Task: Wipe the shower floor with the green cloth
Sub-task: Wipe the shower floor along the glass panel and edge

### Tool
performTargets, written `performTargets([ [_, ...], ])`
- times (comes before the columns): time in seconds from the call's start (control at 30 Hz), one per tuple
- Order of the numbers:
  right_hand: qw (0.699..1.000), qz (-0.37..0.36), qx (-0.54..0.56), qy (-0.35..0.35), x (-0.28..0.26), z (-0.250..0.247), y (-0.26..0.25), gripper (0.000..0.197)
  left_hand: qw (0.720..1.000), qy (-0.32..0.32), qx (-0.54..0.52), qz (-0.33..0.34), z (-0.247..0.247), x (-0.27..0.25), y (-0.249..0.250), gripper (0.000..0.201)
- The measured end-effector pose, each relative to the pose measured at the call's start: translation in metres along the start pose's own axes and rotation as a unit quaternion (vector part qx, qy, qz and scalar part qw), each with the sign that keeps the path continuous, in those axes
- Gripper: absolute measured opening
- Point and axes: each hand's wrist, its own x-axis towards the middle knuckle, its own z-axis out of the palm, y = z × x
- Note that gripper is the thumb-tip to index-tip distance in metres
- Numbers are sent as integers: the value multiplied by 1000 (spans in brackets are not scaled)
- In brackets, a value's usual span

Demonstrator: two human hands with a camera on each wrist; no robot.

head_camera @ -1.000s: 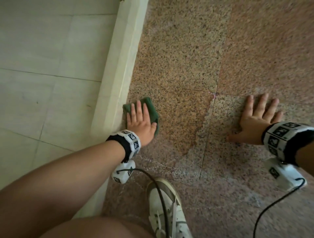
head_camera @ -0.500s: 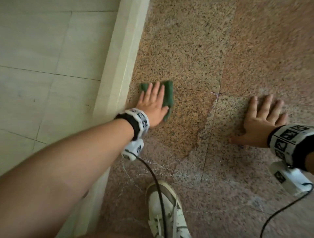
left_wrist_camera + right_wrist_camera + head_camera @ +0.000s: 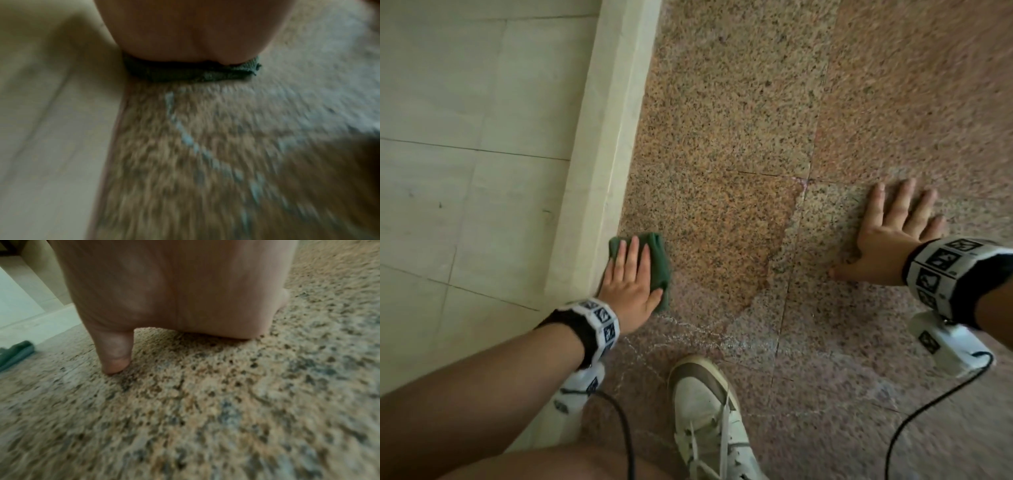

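The green cloth (image 3: pixel 659 265) lies folded on the speckled pinkish shower floor (image 3: pixel 739 120), right beside the pale stone curb (image 3: pixel 599 164). My left hand (image 3: pixel 631 274) presses flat on it with straight fingers; the cloth's near edge (image 3: pixel 191 73) shows under the palm in the left wrist view. My right hand (image 3: pixel 890 233) rests flat on the floor to the right, fingers spread, holding nothing. Its thumb (image 3: pixel 115 353) touches the stone, and the cloth (image 3: pixel 14 352) shows far off at the left edge of the right wrist view. A darker wet patch (image 3: pixel 722 233) spreads between the hands.
Left of the curb lies pale tiled floor (image 3: pixel 465 154). A white and brown sneaker (image 3: pixel 705 411) stands on the shower floor just below the cloth. Black cables (image 3: pixel 626 428) run from both wrist cameras. A whitish streak (image 3: pixel 185 136) crosses the floor behind the cloth.
My left hand pushed the cloth away from me along the floor, then drew it back towards me against the curb. The right hand stayed planted.
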Motion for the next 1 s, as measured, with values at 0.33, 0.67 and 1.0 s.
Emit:
performTargets([
  [0.33, 1000, -1, -2, 13, 3, 3, 1, 155, 993, -15, 75, 87, -9, -2, 46, 86],
  [0.67, 1000, 3, 6, 8, 3, 1, 1, 151, 891, 18, 207, 403, -34, 17, 185, 86],
  [1.0, 999, -20, 27, 25, 8, 7, 8, 152, 934, 76, 179, 301, -53, 46, 136, 71],
])
